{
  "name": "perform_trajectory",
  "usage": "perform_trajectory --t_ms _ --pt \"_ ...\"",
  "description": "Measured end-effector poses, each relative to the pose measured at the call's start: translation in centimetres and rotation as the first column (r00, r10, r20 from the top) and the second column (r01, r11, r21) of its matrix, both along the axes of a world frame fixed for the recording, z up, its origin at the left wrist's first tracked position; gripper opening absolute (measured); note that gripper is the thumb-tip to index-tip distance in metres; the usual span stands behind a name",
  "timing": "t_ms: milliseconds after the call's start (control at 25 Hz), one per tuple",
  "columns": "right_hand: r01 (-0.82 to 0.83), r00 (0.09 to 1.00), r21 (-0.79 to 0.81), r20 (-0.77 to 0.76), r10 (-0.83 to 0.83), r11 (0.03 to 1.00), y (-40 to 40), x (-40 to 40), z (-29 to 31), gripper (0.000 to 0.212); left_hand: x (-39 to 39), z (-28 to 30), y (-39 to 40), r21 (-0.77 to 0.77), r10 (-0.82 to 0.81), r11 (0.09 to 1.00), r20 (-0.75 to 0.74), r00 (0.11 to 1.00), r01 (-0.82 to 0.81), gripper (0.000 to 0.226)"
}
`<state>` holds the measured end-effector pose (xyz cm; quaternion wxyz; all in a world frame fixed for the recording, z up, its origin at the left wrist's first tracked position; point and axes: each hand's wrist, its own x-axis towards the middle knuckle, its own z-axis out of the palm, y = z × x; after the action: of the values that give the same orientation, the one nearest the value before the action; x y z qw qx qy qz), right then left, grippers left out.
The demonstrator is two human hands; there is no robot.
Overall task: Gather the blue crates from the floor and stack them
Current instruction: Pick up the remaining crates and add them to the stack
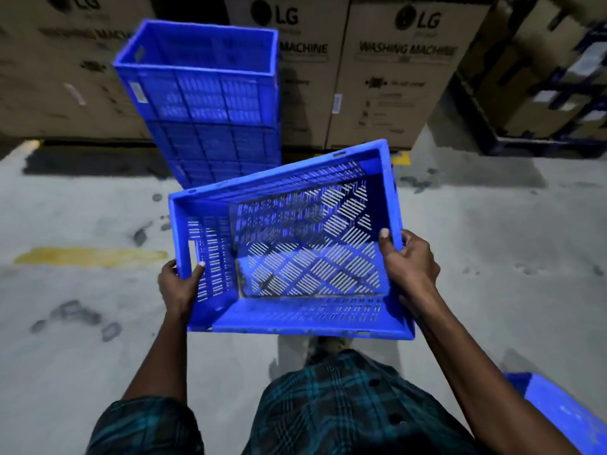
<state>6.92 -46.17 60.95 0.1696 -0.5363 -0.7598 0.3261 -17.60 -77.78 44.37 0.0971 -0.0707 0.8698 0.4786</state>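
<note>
While both hands carry one blue crate (pixel 289 247) clear of the floor (pixel 492 244), the relation that matters is where the stack of blue crates (pixel 207 103) lies from the fingers: ahead of them and a little toward the left-hand side, its open top crate (pixel 200 72) standing higher in the view than the held one; a clear gap of floor separates the two. The left hand (pixel 179 285) grips the crate's left short wall, thumb (pixel 199 270) curled over the rim to the inside, the other fingers hidden behind the wall; the right hand (pixel 409 262) grips the right short wall the same way, thumb (pixel 384 241) hooked inside, fingers wrapped round the outside. Between the two hands the crate's long axis runs left to right, though it is tilted, the far right corner raised and swung away; its opening faces the person, so the slotted bottom shows. By my judgement the left hand is the nearer to the stack; the crate would need levelling and its long axis squared with the top crate before it can seat. Another blue crate (pixel 565 412) lies low behind the right forearm, at the frame's corner; washing-machine cartons (pixel 394 77) stand just beyond the stack.
</note>
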Motion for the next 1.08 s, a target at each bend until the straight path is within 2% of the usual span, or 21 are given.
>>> perform_trajectory --t_ms 160,320,440,600,720,960,1080 --pt "-0.146 0.989 0.026 -0.026 0.147 0.989 1.3 -7.1 -0.1 0.045 -4.8 -0.6 -1.0 0.119 0.196 0.971 0.116 0.974 -0.210 0.059" --pt "-0.175 0.984 -0.048 -0.027 0.174 0.983 4.7 -15.2 -1.2 0.047 -8.6 -0.1 -0.4 0.146 0.280 0.943 0.129 0.951 -0.298 0.056" --pt "-0.164 0.986 -0.159 -0.058 0.157 0.973 6.9 -21.4 -1.3 0.051 -12.5 1.3 -0.3 0.085 0.324 0.940 0.073 0.943 -0.330 0.049" --pt "-0.212 0.975 -0.202 -0.105 0.194 0.956 9.7 -28.0 0.2 0.037 -16.8 4.5 0.2 0.087 0.382 0.923 -0.075 0.921 -0.376 0.037" --pt "-0.221 0.971 -0.210 -0.135 0.195 0.953 10.6 -30.5 1.1 0.040 -19.5 5.9 0.0 0.081 0.425 0.905 -0.194 0.884 -0.418 0.030" --pt "-0.154 0.977 -0.188 -0.179 0.120 0.970 9.1 -34.1 0.9 0.036 -24.6 6.0 -0.4 0.114 0.411 0.912 -0.238 0.880 -0.395 0.027" --pt "-0.111 0.980 -0.115 -0.178 0.089 0.987 6.7 -34.3 1.2 0.037 -26.6 6.1 -1.8 0.119 0.368 0.930 -0.239 0.899 -0.349 0.026"
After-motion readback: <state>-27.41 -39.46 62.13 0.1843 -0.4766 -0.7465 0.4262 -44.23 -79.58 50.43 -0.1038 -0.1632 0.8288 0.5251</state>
